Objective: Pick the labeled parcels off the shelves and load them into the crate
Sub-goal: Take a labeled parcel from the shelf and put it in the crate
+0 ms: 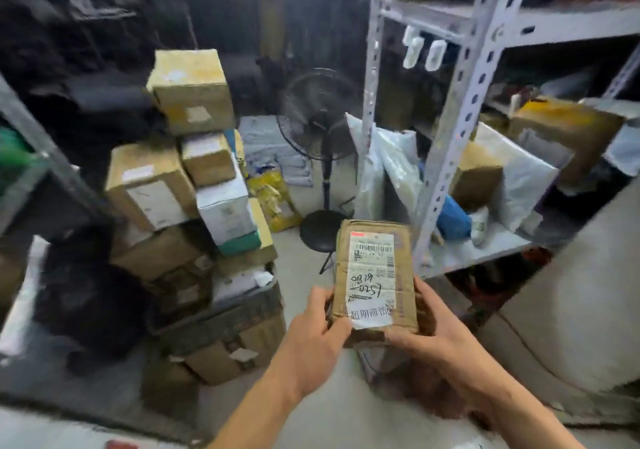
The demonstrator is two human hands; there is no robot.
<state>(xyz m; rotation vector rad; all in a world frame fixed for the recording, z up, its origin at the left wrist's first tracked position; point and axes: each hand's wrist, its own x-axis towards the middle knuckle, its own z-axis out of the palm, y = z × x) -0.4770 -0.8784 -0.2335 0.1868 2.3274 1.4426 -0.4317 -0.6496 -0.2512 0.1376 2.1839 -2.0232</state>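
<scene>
I have the labeled parcel (375,277) gripped at its near end by both my left hand (317,332) and right hand (427,336), label up, its long axis pointing away from me toward the metal shelf (453,129).

In the grip of both hands, the parcel (375,275) is worn, matt brown cardboard with a creased white paper label (371,277). Right of the grip, the shelf rack (460,109) is pale painted, perforated metal holding glossy plastic mailer bags (398,168). Left of the grip, the stacked boxes (180,178) are matt cardboard.
</scene>
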